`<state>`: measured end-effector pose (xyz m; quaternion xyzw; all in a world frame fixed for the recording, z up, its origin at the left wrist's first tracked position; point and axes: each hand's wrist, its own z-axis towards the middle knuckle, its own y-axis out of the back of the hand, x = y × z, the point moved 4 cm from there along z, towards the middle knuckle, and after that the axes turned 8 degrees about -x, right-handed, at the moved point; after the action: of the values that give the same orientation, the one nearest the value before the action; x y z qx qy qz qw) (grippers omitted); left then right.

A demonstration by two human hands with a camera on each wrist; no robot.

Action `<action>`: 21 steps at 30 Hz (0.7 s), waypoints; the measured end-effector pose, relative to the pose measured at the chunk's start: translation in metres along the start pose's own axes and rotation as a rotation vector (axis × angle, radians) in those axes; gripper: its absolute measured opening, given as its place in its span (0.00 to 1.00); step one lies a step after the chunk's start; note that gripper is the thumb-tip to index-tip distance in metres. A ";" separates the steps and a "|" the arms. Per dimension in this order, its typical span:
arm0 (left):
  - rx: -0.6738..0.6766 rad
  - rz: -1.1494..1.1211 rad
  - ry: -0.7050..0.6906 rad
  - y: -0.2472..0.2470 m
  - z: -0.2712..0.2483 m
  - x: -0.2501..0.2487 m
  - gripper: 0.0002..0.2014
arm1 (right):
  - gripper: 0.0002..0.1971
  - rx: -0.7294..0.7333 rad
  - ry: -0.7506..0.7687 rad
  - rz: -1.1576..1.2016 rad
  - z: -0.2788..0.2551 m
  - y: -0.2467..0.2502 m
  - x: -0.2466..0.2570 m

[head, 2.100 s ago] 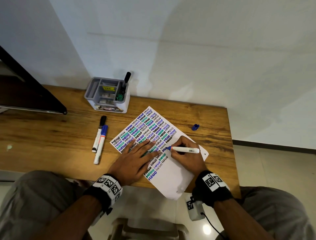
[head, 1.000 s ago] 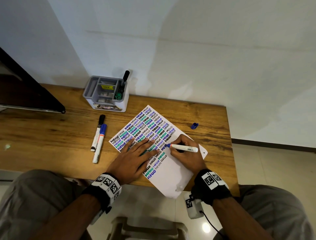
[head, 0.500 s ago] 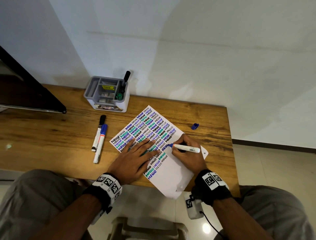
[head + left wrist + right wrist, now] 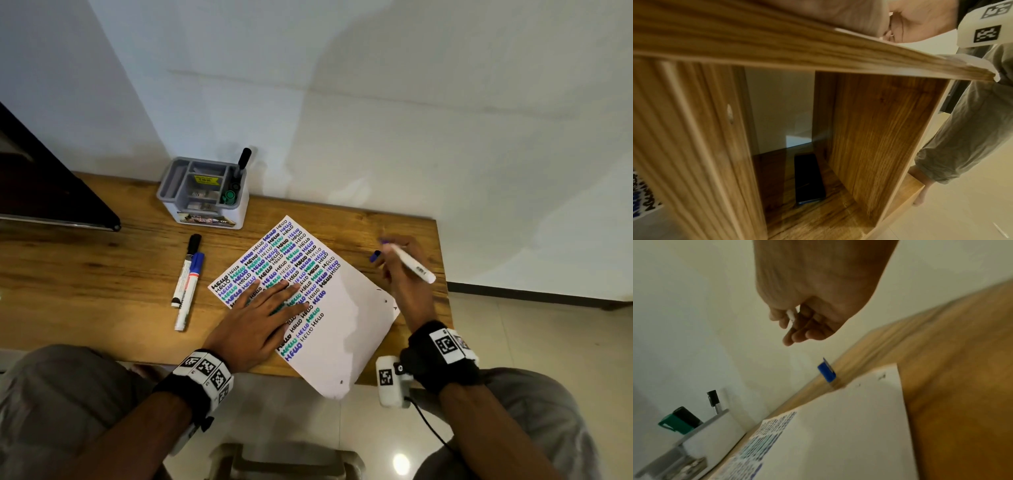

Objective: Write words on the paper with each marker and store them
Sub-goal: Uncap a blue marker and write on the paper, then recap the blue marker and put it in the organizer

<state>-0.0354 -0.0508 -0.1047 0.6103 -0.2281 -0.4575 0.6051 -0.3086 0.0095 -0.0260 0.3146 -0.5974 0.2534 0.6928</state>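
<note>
The left hand (image 4: 255, 317) is lying flat, fingers straight, pressing the white lettered paper sheet (image 4: 346, 325). The right hand (image 4: 402, 270) is gripping the uncapped white marker with a blue tip (image 4: 411, 265); just beyond its fingertips, seemingly untouched, the small blue plastic cap (image 4: 826, 372) is lying.

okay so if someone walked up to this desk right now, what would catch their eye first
Probably the paper in the middle of the desk, packed with rows of HELLO in black, blue and green, with the left hand flat on it. Next, the right hand off the sheet's right edge, gripping an uncapped marker just by its loose blue cap.
</note>
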 end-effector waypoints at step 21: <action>-0.102 -0.168 0.189 0.035 0.005 -0.007 0.23 | 0.19 0.279 -0.030 -0.070 -0.031 -0.017 0.018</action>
<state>-0.0332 -0.0529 -0.0687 0.6359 -0.0946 -0.4579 0.6140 -0.2724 0.0208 -0.0129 0.4322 -0.5552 0.3050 0.6418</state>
